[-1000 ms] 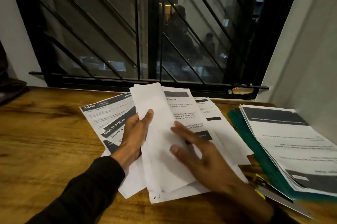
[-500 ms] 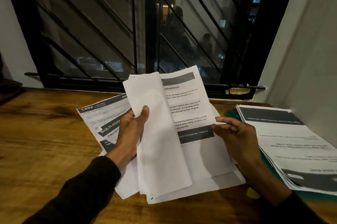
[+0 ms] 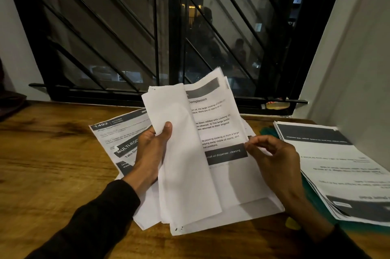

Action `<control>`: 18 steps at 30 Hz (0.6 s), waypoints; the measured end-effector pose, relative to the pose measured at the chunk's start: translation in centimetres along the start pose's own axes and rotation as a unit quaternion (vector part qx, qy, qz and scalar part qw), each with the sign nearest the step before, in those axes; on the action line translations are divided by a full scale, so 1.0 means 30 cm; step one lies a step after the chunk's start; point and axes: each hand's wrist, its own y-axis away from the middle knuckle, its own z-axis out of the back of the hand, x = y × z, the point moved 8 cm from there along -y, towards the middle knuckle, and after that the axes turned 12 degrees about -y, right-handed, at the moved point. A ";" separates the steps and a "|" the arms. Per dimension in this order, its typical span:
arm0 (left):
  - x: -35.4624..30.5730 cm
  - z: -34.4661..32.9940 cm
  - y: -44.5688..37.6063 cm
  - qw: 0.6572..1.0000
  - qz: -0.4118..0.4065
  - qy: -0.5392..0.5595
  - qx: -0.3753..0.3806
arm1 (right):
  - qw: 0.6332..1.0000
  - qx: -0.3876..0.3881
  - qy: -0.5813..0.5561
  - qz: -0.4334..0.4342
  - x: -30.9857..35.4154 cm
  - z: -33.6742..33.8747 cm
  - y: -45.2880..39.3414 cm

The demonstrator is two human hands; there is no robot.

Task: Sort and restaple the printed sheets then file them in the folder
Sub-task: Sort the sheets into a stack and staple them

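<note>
Head | left hand [image 3: 150, 149] fingers grip sheets [image 3: 190, 153] | right hand [image 3: 274, 159] fingers pinch right edge

Since 1.0 s ago: right hand [image 3: 272, 159] left its flat, spread-finger press on the sheets and now pinches the right edge of the printed sheet [image 3: 219, 128], level with its dark banner. Loose bundle [image 3: 190, 153] went from lying low over the wooden table [image 3: 42, 163] to tilted up, top edges now overlapping the window grille's lower rail. Left hand [image 3: 152, 149] rose with it, thumb on the blank folded-over page. Last 0.5 s: only a slight further lift, "Completion" heading more exposed.
</note>
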 end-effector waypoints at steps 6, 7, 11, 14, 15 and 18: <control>0.005 0.000 -0.004 1.000 -0.002 -0.005 -0.004 | 0.998 0.046 0.011 0.033 0.058 -0.053 0.021; 0.004 -0.001 -0.002 1.000 -0.002 -0.003 -0.002 | 0.997 0.073 -0.023 0.009 0.061 -0.066 0.029; -0.001 -0.006 0.003 1.000 0.002 0.005 0.002 | 0.956 0.216 -0.186 -0.072 0.121 -0.148 0.076; -0.003 -0.008 0.006 1.000 0.016 0.018 0.002 | 0.932 0.328 -0.152 -0.038 0.184 -0.223 0.148; 0.003 -0.007 0.002 0.999 0.021 0.025 0.001 | 0.929 0.353 -0.107 -0.013 0.186 -0.244 0.174; 0.002 0.010 0.006 0.997 0.023 0.076 -0.024 | 0.916 0.395 0.017 0.063 0.175 -0.300 0.230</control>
